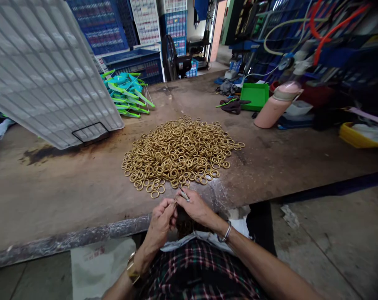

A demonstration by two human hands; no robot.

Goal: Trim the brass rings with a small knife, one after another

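Both my hands meet at the table's front edge, just below a heap of brass-coloured rings (pixel 179 152). My left hand (pixel 161 220) is closed in a pinch near the right fingertips; what it holds is too small or hidden to name. In my right hand (pixel 197 207), closed, a slim pale tool with a dark tip (pixel 184 194) sticks up between thumb and fingers. A few loose rings (pixel 155 194) lie on the near side of the heap, close to my left hand. Beneath the hands there is a dark opening whose contents are unclear.
A white ribbed crate (pixel 51 71) stands tilted at the left of the brown table (pixel 92 187). Green and teal plastic pieces (pixel 128 93) lie behind it. To the right are a green tray (pixel 254 96), a pink bottle (pixel 274 108) and a yellow tray (pixel 360 137).
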